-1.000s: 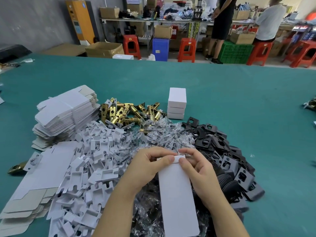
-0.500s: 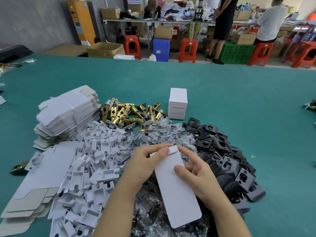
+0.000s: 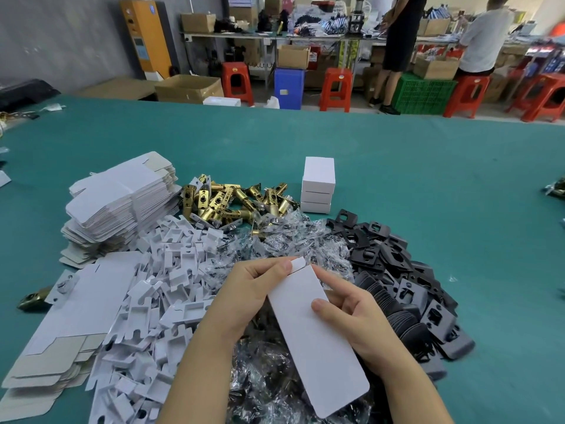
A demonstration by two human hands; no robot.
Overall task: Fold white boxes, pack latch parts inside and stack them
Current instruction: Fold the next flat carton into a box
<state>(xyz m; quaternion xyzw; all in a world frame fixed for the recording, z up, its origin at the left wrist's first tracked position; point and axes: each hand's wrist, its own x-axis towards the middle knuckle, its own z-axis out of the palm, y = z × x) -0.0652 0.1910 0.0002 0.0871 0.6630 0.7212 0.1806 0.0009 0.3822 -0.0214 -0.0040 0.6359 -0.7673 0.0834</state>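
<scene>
I hold a long white box blank [image 3: 318,341] tilted over the parts piles. My left hand [image 3: 253,289] grips its far left edge, the thumb pressing near a small end flap. My right hand [image 3: 354,313] holds the right side, thumb on the top face. Three closed white boxes [image 3: 318,185] stand stacked further back. Brass latch bodies [image 3: 232,203] lie in a heap to their left. White plastic inserts [image 3: 165,286] and black plates [image 3: 397,276] flank my hands.
Flat white box blanks [image 3: 122,203] are stacked at the left, with more blanks [image 3: 70,319] lying near the front left. Clear plastic bags [image 3: 290,237] pile in the middle. The green table [image 3: 443,194] extends right. Two people stand at benches far behind.
The box blank has turned from lying straight toward me to slanting right. My right hand slid down from the far end to the blank's right side.
</scene>
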